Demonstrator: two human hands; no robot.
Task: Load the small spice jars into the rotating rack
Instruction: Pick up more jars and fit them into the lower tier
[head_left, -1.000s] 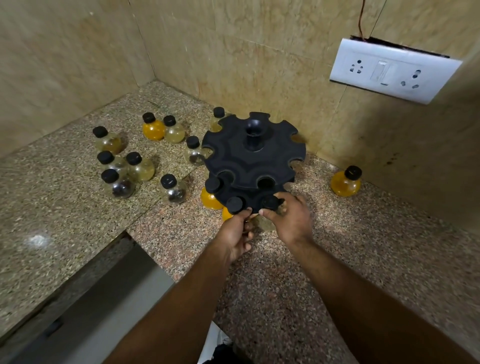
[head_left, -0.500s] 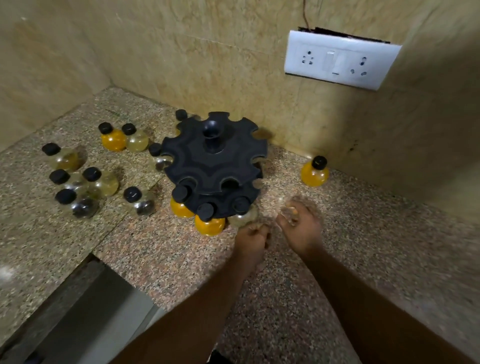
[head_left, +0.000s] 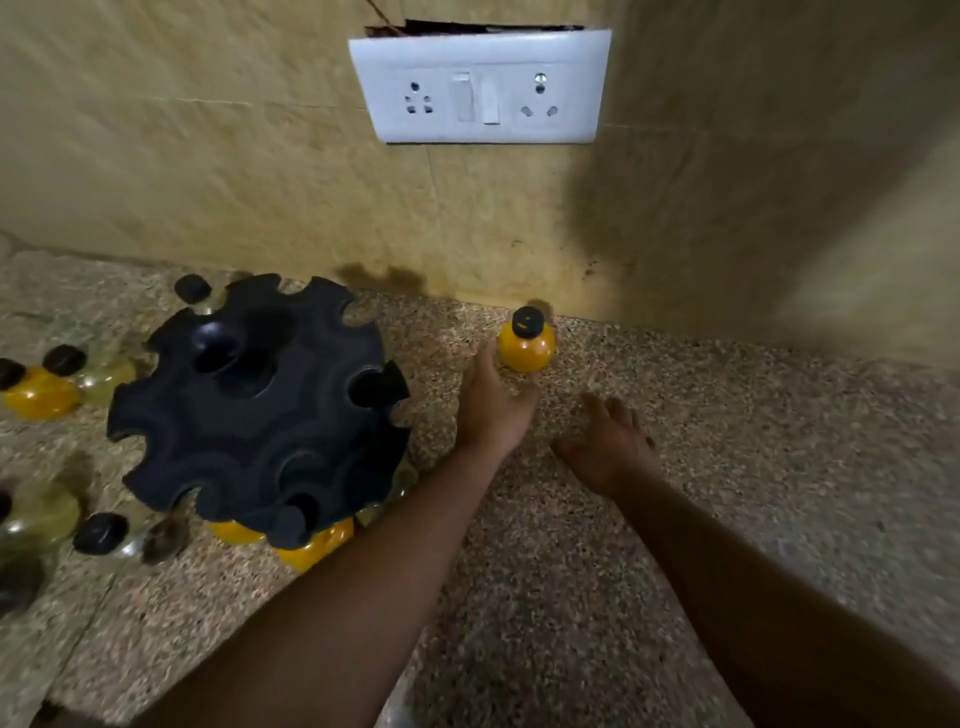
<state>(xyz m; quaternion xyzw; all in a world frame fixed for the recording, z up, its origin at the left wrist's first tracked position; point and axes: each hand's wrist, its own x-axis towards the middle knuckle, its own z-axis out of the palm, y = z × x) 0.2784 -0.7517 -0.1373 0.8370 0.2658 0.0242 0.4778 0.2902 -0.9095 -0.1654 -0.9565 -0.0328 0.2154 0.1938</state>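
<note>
Both hands have swung right from the rack (head_left: 254, 410), the left hand (head_left: 491, 410) arriving at the lone orange jar (head_left: 525, 345) by the wall. A few loaded jars (head_left: 314, 545) hang in the lower tier; the top slots look empty, and many loose jars (head_left: 41, 397) wait on the surface (head_left: 727, 467). Left fingers lie spread beside the jar, not yet closed; the right hand (head_left: 605, 441) hovers relaxed nearby, holding nothing.

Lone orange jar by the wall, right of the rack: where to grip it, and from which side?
Grip the orange jar by its round belly from the front-left, beside the left hand; the wall is close behind. It stands upright; leaving the neck under its black cap free probably suits a rack slot.
</note>
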